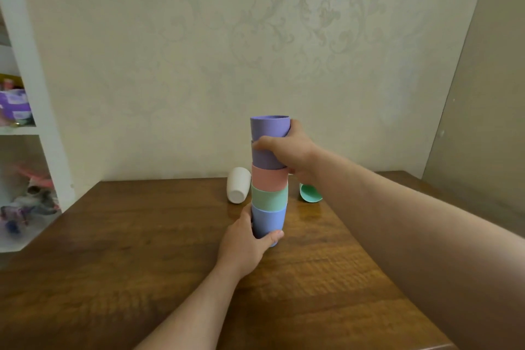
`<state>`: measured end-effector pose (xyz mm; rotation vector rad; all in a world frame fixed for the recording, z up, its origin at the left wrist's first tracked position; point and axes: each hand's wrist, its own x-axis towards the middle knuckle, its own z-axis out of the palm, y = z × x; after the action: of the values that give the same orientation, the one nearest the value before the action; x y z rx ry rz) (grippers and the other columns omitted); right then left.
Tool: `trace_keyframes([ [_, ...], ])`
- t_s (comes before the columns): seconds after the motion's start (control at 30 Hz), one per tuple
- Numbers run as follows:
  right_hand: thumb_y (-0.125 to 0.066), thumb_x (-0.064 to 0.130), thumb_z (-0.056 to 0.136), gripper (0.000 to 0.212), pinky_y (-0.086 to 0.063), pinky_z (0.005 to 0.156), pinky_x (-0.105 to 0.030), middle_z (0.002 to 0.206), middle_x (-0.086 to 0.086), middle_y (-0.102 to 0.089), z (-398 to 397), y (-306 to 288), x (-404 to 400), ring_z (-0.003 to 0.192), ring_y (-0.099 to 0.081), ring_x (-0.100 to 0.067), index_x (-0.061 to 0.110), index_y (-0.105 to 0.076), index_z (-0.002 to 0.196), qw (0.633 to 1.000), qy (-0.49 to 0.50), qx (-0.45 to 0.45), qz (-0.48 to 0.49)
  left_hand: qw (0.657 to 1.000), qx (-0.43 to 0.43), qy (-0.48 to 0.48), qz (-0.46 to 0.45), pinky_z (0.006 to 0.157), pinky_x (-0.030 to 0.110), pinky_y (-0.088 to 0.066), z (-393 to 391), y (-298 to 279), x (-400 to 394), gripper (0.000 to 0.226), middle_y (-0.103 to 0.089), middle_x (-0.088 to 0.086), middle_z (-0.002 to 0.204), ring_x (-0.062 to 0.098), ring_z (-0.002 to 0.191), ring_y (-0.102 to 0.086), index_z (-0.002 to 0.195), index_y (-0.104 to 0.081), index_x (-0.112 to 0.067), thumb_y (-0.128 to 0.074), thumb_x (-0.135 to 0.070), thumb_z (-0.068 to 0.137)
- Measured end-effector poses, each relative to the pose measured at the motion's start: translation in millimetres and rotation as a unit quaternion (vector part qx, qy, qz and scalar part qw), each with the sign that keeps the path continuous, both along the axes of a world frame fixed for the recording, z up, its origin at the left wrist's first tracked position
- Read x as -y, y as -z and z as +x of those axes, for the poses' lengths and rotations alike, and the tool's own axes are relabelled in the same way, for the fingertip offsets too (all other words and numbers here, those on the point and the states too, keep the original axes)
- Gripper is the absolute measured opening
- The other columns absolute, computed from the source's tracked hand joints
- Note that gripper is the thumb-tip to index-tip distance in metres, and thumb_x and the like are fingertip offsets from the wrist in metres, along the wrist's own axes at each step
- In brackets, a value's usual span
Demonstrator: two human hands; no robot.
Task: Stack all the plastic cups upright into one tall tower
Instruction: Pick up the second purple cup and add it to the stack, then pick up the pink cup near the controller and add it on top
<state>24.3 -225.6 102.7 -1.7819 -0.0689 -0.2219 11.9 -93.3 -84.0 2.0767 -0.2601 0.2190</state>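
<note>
Closest to the camera, the left hand is wrapped around the blue cup at the bottom of the tower, thumb across the front and fingers round the far side, so it's properly gripping it. That cup stands on the wooden table, roughly mid-table.

Going up the stack, all upright and nested: a green cup, then a pink cup, then a purple cup, and a second purple cup on top with its mouth facing up. Can't see inside any of them from this angle. The right hand comes in from the right and is closed around the two purple ones, thumb lying right over the seam between them.

Behind the tower there are two loose cups lying on their sides: a white cup just left of the stack, base toward the camera, and a mint cup just right of it, partly hidden by the right wrist, open mouth showing and looking empty.

Far left is a white shelf unit with blurry stuff in its compartments, can't really tell what.
</note>
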Motion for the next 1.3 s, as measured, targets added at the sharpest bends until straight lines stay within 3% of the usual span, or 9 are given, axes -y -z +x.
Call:
trace_keyframes([
  [0.13,-0.090,0.023,0.084,0.073,-0.057,0.060,-0.027,0.126,-0.004,-0.068,-7.6,11.5,8.4,0.103,-0.075,-0.023,0.027,-0.042,0.139,0.999,-0.020,0.009,0.036,1.000,-0.008,0.005,-0.006,0.097,0.032,-0.052,-0.3,-0.5,-0.4,0.091,-0.063,-0.017,0.141,0.013,0.123,-0.063,0.154,-0.042,-0.035,-0.081,-0.066,0.077],
  [0.33,-0.090,0.029,0.086,0.082,-0.061,0.087,-0.039,0.131,-0.007,-0.067,-8.3,23.5,18.9,0.114,-0.073,-0.025,0.026,-0.038,0.149,0.998,-0.030,0.021,0.055,1.000,-0.011,0.018,0.008,0.097,0.033,-0.053,-0.5,-2.8,0.1,0.090,-0.063,-0.017,0.143,0.014,0.128,-0.062,0.157,-0.040,-0.036,-0.078,-0.065,0.081],
  [0.5,-0.092,0.043,0.080,0.109,-0.052,0.098,-0.038,0.146,0.000,-0.057,-22.9,46.5,50.7,0.125,-0.066,-0.020,0.032,-0.024,0.165,0.999,-0.049,0.012,-0.018,0.999,-0.035,0.022,0.015,0.094,0.035,-0.054,3.4,-4.1,2.9,0.091,-0.066,-0.011,0.140,0.017,0.123,-0.065,0.153,-0.044,-0.036,-0.085,-0.062,0.075],
  [0.6,-0.092,0.051,0.076,0.107,-0.051,0.107,-0.041,0.150,0.001,-0.049,-41.6,73.0,102.4,0.134,-0.054,-0.019,0.038,-0.032,0.164,0.989,0.063,-0.006,-0.133,0.998,-0.042,0.006,0.035,0.092,0.036,-0.053,7.8,-8.9,9.4,0.094,-0.066,-0.006,0.140,0.021,0.122,-0.065,0.151,-0.046,-0.032,-0.088,-0.062,0.072],
  [0.77,-0.067,0.033,0.091,0.061,-0.046,0.105,-0.051,0.149,-0.009,-0.047,-73.0,106.6,211.0,0.136,-0.039,-0.036,0.034,-0.049,0.149,0.850,0.290,-0.054,-0.437,0.998,-0.029,-0.001,0.048,0.092,0.040,-0.057,9.0,-14.7,46.2,0.091,-0.072,-0.006,0.132,0.021,0.116,-0.069,0.138,-0.056,-0.032,-0.089,-0.065,0.061],
  [0.97,-0.058,0.073,0.085,0.071,-0.040,0.095,-0.051,0.137,-0.014,-0.055,-85.0,119.2,273.3,0.129,-0.043,-0.037,0.037,-0.040,0.143,0.722,0.392,-0.196,-0.535,1.000,0.002,-0.004,0.027,0.090,0.038,-0.057,4.8,-3.0,83.0,0.081,-0.073,-0.006,0.129,0.022,0.114,-0.070,0.139,-0.055,-0.033,-0.087,-0.061,0.070],
  [1.07,-0.052,0.084,0.083,0.074,-0.036,0.089,-0.050,0.133,-0.010,-0.061,-78.9,127.0,275.8,0.128,-0.042,-0.035,0.038,-0.041,0.141,0.714,0.365,-0.230,-0.551,1.000,0.002,-0.003,0.026,0.090,0.038,-0.057,3.9,-2.1,82.4,0.081,-0.073,-0.008,0.129,0.020,0.114,-0.069,0.140,-0.053,-0.035,-0.085,-0.063,0.071],
  [1.2,-0.060,0.070,0.088,0.049,-0.038,0.090,-0.051,0.126,-0.006,-0.054,-72.1,137.3,253.2,0.121,-0.043,-0.035,0.037,-0.053,0.123,0.711,0.331,-0.163,-0.598,1.000,-0.001,0.003,0.027,0.091,0.034,-0.054,1.0,-3.6,79.9,0.083,-0.070,-0.009,0.133,0.019,0.119,-0.067,0.146,-0.049,-0.035,-0.085,-0.060,0.075],
  [1.3,-0.070,0.054,0.089,0.052,-0.043,0.102,-0.057,0.140,-0.006,-0.041,-64.7,142.6,230.9,0.125,-0.047,-0.041,0.038,-0.044,0.131,0.770,0.303,-0.151,-0.541,1.000,-0.011,0.009,0.022,0.093,0.034,-0.053,-0.4,-3.7,79.2,0.085,-0.068,-0.009,0.137,0.020,0.122,-0.066,0.149,-0.047,-0.034,-0.085,-0.059,0.077],
])
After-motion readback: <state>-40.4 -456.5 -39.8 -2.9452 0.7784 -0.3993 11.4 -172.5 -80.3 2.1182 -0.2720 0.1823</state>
